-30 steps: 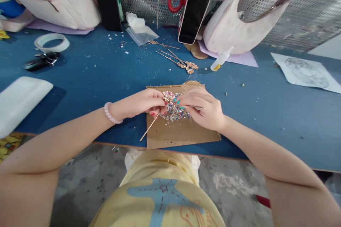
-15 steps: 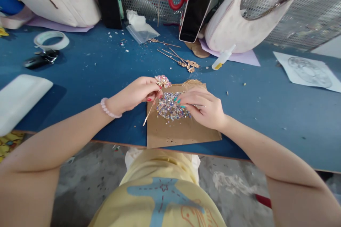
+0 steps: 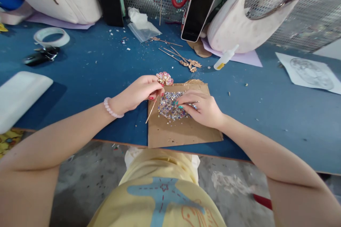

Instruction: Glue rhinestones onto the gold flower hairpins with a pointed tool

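Hairpin drawn off the pile to the cardboard's far left corner

The jewelled hairpin [image 3: 165, 78] has its fan-shaped head at the far left corner of the cardboard [image 3: 183, 134], its stem slanting down over the left edge. One second ago that head was over the rhinestones [image 3: 172, 108], between both hands. The left hand [image 3: 141, 92] has it pinched between closed fingertips. The right hand [image 3: 204, 108] has stayed over the stones on the cardboard, fingers bunched; a thin tool seems to show there, but its grip is mostly hidden.

The cardboard's near edge lies close to the desk's [image 3: 266, 120] front edge. To its right, a broad stretch of desk carries only scattered crumbs, as far as one printed sheet [image 3: 310, 72]. Beyond the cardboard are a cluster of gold pins [image 3: 193, 65], overlapping too much to count, one separate pin [image 3: 167, 42], one glue bottle [image 3: 225, 59] and one phone [image 3: 199, 14]. Well left of it sit one tape roll [image 3: 65, 39], one black object [image 3: 39, 56] and one white case [image 3: 25, 95]. Two bags [image 3: 231, 28] stand farthest back.
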The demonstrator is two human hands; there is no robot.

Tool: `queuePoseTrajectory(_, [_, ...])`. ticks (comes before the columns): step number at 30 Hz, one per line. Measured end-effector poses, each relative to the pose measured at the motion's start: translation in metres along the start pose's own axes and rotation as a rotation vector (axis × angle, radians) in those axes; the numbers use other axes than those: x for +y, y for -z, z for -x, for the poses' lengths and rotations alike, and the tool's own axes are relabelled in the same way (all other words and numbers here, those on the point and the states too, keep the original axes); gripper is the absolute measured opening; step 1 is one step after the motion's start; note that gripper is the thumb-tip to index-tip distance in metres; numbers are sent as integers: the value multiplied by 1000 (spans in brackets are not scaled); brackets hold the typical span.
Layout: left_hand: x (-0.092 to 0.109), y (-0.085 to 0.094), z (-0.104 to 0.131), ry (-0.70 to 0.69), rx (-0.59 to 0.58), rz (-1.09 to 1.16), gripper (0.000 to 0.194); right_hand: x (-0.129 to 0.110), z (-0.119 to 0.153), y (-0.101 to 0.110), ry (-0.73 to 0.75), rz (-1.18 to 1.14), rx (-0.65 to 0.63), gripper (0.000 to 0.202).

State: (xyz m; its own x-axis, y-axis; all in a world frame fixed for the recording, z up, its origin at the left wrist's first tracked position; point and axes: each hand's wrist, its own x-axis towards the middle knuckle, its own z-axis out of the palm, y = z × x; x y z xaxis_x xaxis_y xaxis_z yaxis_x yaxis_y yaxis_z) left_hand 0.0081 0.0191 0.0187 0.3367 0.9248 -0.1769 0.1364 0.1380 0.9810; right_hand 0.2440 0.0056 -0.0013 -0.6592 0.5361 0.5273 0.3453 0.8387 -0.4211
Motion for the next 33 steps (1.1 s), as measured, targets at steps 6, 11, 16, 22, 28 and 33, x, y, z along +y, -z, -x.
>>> queuePoseTrajectory(6, [-1, -1, 1, 12, -31, -19, 29, 0, 0, 1, -83, -95, -46, 15])
queuePoseTrajectory(11, [-3, -1, 0, -6, -33, -48, 29, 1, -2, -7, -180, -113, 18, 15])
queuePoseTrajectory(16, [-2, -2, 1, -5, -46, -41, 28, 0, -4, -12, -218, -124, 21, 15])
queuePoseTrajectory(22, [1, -3, 3, 8, -41, -13, 27, 1, -3, -9, -174, -79, 43, 14])
queuePoseTrajectory(28, [1, -4, 3, -2, -55, -9, 27, 0, -5, -11, -180, -82, 43, 15])
queuePoseTrajectory(33, [0, -3, 3, 8, -58, -14, 27, -1, -6, -12, -231, -110, 24, 16])
